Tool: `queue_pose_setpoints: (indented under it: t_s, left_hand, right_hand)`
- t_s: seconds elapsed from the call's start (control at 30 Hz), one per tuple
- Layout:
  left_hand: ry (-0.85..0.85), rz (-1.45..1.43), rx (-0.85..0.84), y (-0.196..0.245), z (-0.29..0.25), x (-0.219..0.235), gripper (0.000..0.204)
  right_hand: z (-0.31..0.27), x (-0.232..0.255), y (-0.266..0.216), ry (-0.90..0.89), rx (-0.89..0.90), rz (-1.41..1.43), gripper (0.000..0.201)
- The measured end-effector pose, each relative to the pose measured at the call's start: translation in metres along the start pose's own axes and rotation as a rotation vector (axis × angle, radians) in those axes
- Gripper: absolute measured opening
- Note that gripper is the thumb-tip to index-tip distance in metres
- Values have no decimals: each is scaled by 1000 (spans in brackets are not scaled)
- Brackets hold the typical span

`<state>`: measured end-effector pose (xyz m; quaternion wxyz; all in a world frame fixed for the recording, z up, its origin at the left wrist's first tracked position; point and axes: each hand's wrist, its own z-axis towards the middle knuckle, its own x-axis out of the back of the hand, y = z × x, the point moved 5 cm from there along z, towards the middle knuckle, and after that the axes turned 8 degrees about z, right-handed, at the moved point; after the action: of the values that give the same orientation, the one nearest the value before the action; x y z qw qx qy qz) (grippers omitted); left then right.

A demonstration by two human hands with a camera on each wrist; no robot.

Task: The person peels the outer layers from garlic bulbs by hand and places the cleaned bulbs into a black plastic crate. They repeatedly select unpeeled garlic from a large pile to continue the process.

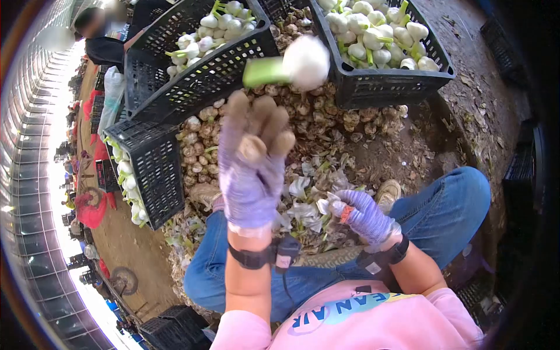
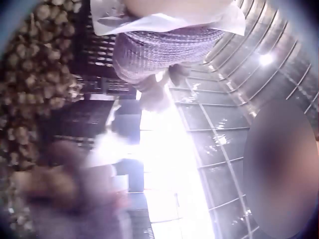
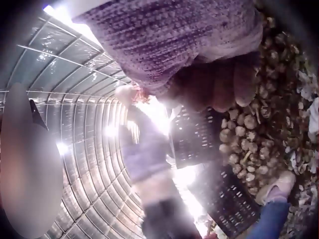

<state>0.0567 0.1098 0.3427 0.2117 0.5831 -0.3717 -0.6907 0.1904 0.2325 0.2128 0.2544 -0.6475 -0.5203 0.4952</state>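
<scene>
A white garlic bulb with a green stem (image 1: 306,63), blurred, is in the air just beyond the left fingertips in the head view. The left hand (image 1: 254,166), in a lilac glove with brown-stained fingers, is raised with its fingers extended, apart from the bulb. Lower right of it, over the lap, the gloved right hand (image 1: 364,216) has its fingers curled, with a red-orange band (image 1: 346,214) at a digit. Whether it holds anything is unclear. In the right wrist view the right hand's fingers (image 3: 214,87) are curled and dark.
Black crates of trimmed garlic (image 1: 379,87) stand at the top, and another crate (image 1: 157,175) tilts at left. Untrimmed bulbs (image 1: 201,146) are heaped between them. Leaf scraps (image 1: 303,204) cover the ground between the person's legs. Another person (image 1: 105,49) is at upper left.
</scene>
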Motion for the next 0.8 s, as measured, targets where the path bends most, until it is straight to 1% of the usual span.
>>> queue_pose_setpoints:
  t_s: [0.03, 0.07, 0.1, 0.13, 0.17, 0.2, 0.27, 0.3, 0.33, 0.37, 0.4, 0.43, 0.47, 0.5, 0.57, 0.63, 0.67, 0.7, 0.73, 0.77, 0.8]
  left_hand:
    - [15, 105, -43, 2, 14, -2, 42]
    - [14, 106, -40, -6, 30, 5, 42]
    - [105, 372, 46, -21, 45, 23, 41]
    - [197, 638, 135, -38, 58, 46, 41]
    - [203, 801, 179, -61, 69, 73, 42]
    - [206, 963, 221, -87, 79, 105, 43]
    - [258, 1071, 343, -140, 95, 161, 44]
    - [271, 1188, 338, -168, 103, 189, 48]
    - [283, 1303, 335, -189, 110, 208, 52]
    - [269, 1449, 429, -201, 119, 216, 58]
    - [266, 1443, 438, -213, 127, 220, 58]
    - [258, 1528, 439, -224, 133, 221, 58]
    - [249, 1614, 439, -235, 136, 222, 58]
    - [296, 1744, 470, -236, 138, 214, 55]
    - [293, 1722, 463, -247, 134, 230, 57]
    - [294, 1701, 436, -242, 127, 224, 58]
    - [371, 1258, 458, -240, 110, 223, 60]
    - [427, 813, 465, -235, 94, 213, 61]
    - [259, 595, 604, -218, 84, 174, 63]
    - [93, 372, 735, -198, 71, 132, 65]
    - [98, 373, 733, -186, 52, 122, 65]
  right_hand:
    - [4, 2, 2, -1, -6, -85, 26]
    - [8, 4, 6, 2, -6, -82, 26]
    - [11, 8, 15, 52, -74, 12, 26]
    - [15, 12, 22, 103, -145, 106, 25]
    - [20, 18, 18, 136, -120, -25, 25]
    - [25, 21, 20, 143, -125, -23, 25]
    - [28, 27, 31, 236, -123, 91, 25]
    - [31, 32, 34, 262, -62, 67, 26]
    - [33, 34, 36, 270, -73, 66, 26]
    - [36, 37, 33, 306, -44, -10, 27]
    - [38, 40, 29, 341, -13, -87, 29]
    - [39, 43, 28, 327, -4, -56, 34]
    - [41, 44, 33, 330, -12, -57, 34]
    - [42, 46, 41, 352, -46, -22, 36]
    - [41, 47, 46, 375, -83, 17, 37]
    - [43, 49, 34, 346, 50, -129, 36]
    - [43, 48, 34, 346, 58, -128, 36]
    - [43, 49, 34, 376, 123, -28, 35]
    - [41, 48, 32, 403, 186, 73, 34]
    - [37, 47, 25, 417, 92, 151, 33]
    - [33, 48, 20, 436, 206, 130, 33]
